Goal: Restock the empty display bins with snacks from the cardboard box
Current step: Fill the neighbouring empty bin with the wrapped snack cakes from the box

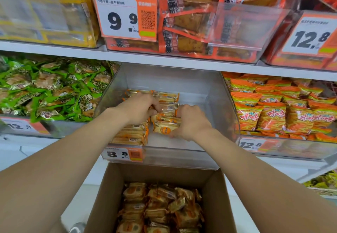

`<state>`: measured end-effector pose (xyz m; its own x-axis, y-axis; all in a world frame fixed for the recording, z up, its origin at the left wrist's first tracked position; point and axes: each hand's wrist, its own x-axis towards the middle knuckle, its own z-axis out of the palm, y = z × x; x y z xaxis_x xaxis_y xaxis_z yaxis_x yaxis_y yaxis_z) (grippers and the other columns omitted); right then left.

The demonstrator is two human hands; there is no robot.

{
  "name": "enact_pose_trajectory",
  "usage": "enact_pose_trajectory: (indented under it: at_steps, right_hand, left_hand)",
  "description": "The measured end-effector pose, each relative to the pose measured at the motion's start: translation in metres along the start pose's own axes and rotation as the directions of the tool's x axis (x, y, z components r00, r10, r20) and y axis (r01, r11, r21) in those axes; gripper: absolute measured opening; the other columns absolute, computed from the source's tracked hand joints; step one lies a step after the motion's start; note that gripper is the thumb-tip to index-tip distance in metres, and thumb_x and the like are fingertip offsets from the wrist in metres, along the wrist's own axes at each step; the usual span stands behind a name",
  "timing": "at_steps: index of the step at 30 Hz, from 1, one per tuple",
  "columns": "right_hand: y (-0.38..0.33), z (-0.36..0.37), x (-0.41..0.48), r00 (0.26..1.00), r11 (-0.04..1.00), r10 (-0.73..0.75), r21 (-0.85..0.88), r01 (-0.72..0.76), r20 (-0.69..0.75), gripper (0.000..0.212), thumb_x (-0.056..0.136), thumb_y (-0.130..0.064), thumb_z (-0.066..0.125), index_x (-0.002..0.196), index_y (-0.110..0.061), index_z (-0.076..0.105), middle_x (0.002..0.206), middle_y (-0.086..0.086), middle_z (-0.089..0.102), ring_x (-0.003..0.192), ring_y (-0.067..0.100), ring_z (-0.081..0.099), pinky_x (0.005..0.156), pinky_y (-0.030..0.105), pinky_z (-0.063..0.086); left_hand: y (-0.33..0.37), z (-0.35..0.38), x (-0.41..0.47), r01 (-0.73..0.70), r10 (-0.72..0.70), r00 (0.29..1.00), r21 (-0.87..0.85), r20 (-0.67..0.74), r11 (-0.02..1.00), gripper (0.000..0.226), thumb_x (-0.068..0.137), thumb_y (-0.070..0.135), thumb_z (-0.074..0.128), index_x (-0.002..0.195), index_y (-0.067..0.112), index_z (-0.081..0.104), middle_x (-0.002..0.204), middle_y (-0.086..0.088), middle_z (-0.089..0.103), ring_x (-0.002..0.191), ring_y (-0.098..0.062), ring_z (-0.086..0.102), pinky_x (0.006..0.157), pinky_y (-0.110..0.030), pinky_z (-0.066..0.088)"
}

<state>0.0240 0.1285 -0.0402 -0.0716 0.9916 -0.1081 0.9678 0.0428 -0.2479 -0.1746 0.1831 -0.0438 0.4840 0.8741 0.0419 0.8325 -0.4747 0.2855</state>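
Note:
A clear plastic display bin [209, 94] sits mid-shelf, its right half bare. Orange-and-cream snack packets [131, 136] stand in a row along its left side, and a second row runs up the middle. My left hand [140, 108] reaches into the bin with fingers curled over packets near the middle row. My right hand [189, 121] grips a stack of these snack packets [165, 126] from the right side, thumb low at the front. Below, an open cardboard box [215, 196] holds several more of the same packets [160, 207].
Green-wrapped snacks [51, 90] fill the bin to the left, orange bags [277, 108] the bin to the right. The upper shelf carries yellow and orange packs behind price tags [124, 17]. An 8.8 price tag [122, 154] hangs on the middle bin's front.

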Motion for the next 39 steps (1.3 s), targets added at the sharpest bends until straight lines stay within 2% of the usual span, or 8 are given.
enact_pose_trajectory:
  at_steps: [3,7,14,20,24,27,31,39]
  right_hand:
    - [-0.012,0.003,0.001,0.999,0.993,0.049,0.106,-0.049,0.003,0.084,0.068,-0.039,0.096,0.129,-0.008,0.048,0.121,0.012,0.063,0.114,0.032,0.064,0.084,0.034,0.05]
    - [-0.026,0.004,0.004,0.993,0.965,0.095,0.24,-0.109,0.071,0.085,0.081,-0.029,0.084,0.144,-0.003,0.034,0.13,0.015,0.058,0.122,0.033,0.06,0.083,0.028,0.045]
    - [-0.026,-0.002,0.006,0.993,0.972,0.087,0.21,-0.103,0.084,0.075,0.082,-0.033,0.087,0.141,-0.007,0.048,0.139,0.009,0.057,0.129,0.028,0.057,0.101,0.032,0.049]
    - [-0.023,-0.004,0.001,0.987,0.956,0.103,0.261,-0.132,0.121,0.09,0.086,-0.03,0.083,0.148,0.002,0.025,0.126,0.011,0.058,0.124,0.03,0.059,0.078,0.027,0.041]
    - [-0.022,-0.007,-0.001,0.976,0.932,0.189,0.294,-0.212,0.107,0.075,0.08,-0.032,0.088,0.134,-0.005,0.044,0.127,0.008,0.059,0.12,0.025,0.061,0.079,0.027,0.045]
    - [-0.025,0.0,-0.002,0.972,0.917,0.198,0.327,-0.229,0.125,0.052,0.075,-0.026,0.084,0.12,-0.01,0.063,0.112,0.006,0.069,0.106,0.024,0.068,0.07,0.025,0.047]
    - [-0.022,-0.01,-0.008,0.972,0.921,0.186,0.319,-0.224,0.144,0.026,0.08,-0.009,0.078,0.097,-0.012,0.059,0.096,0.003,0.061,0.103,0.023,0.066,0.074,0.027,0.053]
    - [-0.009,-0.02,-0.02,0.985,0.954,0.134,0.256,-0.157,0.104,0.026,0.089,-0.017,0.076,0.106,-0.011,0.057,0.107,0.008,0.063,0.103,0.026,0.069,0.084,0.036,0.06]
  left_hand:
    - [-0.008,0.005,-0.004,0.001,-0.002,0.999,0.011,0.04,1.0,0.032,0.106,0.02,0.059,0.138,0.024,0.058,0.145,-0.004,0.058,0.138,-0.031,0.05,0.106,-0.041,0.042]
    - [-0.008,0.01,-0.01,0.209,-0.225,0.955,0.098,0.194,0.973,0.052,0.114,0.035,0.033,0.164,0.04,0.023,0.176,0.007,0.004,0.161,-0.037,-0.002,0.125,-0.07,0.008]
    - [0.008,0.007,-0.018,0.104,-0.102,0.99,-0.014,0.098,0.994,0.055,0.112,0.046,0.032,0.162,0.024,0.034,0.169,-0.007,0.033,0.156,-0.032,0.028,0.125,-0.055,0.026]
    - [-0.014,0.026,-0.017,0.07,-0.115,0.942,0.151,0.314,0.986,0.076,0.082,0.082,-0.002,0.154,0.062,0.004,0.176,0.004,-0.002,0.162,-0.036,-0.001,0.125,-0.064,0.017]
    - [0.003,0.023,-0.02,0.097,-0.122,0.97,0.129,0.208,0.987,0.049,0.105,0.059,0.032,0.151,0.045,0.026,0.17,0.001,0.019,0.155,-0.046,0.019,0.118,-0.067,0.028]
    - [0.012,0.017,-0.024,0.01,-0.013,0.999,0.086,0.035,0.996,0.022,0.103,0.035,0.058,0.124,0.034,0.05,0.139,-0.001,0.043,0.126,-0.04,0.052,0.104,-0.058,0.047]
    - [0.013,0.004,-0.03,0.003,-0.003,1.0,0.083,0.001,0.997,0.014,0.102,0.03,0.062,0.111,0.03,0.073,0.125,0.001,0.055,0.116,-0.027,0.061,0.095,-0.047,0.053]
    - [0.018,-0.003,-0.038,-0.057,0.068,0.993,0.116,-0.101,0.992,0.016,0.1,0.03,0.061,0.107,0.03,0.075,0.119,0.003,0.063,0.109,-0.023,0.064,0.089,-0.045,0.057]
